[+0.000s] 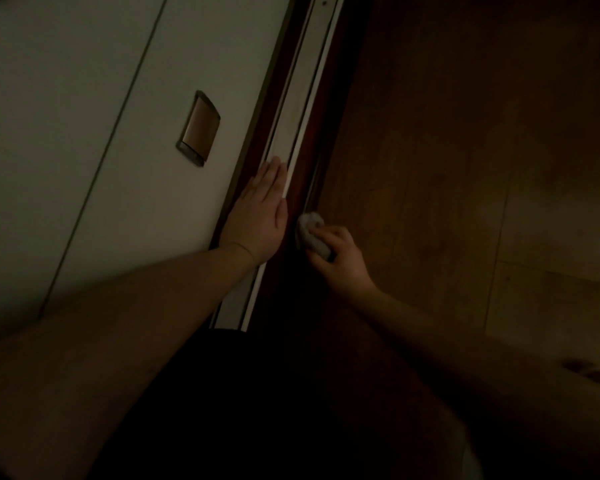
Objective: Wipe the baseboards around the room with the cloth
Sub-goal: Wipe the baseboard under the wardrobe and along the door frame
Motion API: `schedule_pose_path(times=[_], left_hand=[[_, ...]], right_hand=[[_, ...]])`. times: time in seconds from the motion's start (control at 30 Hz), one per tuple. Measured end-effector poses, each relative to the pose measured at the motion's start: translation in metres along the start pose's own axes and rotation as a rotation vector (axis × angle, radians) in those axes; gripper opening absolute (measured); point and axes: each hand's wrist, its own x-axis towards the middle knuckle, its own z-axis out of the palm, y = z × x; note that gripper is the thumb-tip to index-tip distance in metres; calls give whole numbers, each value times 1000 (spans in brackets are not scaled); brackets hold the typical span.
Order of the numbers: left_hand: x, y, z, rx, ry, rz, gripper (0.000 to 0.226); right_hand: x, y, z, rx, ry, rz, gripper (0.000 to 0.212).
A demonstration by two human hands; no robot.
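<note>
**Cloth at the dark trim, mid-frame**

Crumpled pale cloth (313, 235) pinched in right hand (338, 261), pressed against dark baseboard (293, 216) just right of centre. Baseboard long axis running from lower centre up to top of frame, beside wooden floor (465, 168). Likely next stroke along that line. Left hand (262, 216) flat, fingers straight, resting on white door (118, 98) edge, just left of cloth. Recessed pull (199, 128) further upper left.

Head view, steeply down, close
</note>
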Motion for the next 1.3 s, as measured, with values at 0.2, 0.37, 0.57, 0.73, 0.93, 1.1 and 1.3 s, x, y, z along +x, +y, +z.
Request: schedule_pose_path(times=[0.2,0.37,0.57,0.73,0.93,1.1,1.3], left_hand=[[-1,1,-3,13,-10,-4,57],[1,0,-2,16,-10,-8,57],[1,-1,-1,5,6,-3,57],[0,-1,-2,-27,15,-3,56],[0,-2,0,-66,29,6,56],[1,-2,1,-79,25,13,57],[1,-3,1,-59,20,13,56]], right_hand=[[-50,10,25,47,-98,2,48],[-56,18,16,33,-169,-33,44],[17,8,-35,66,204,99,52],[94,-34,-68,-106,223,-44,54],[156,-65,-77,-282,215,-75,55],[148,-56,-73,-357,166,-101,48],[86,-36,-38,-310,108,-120,51]])
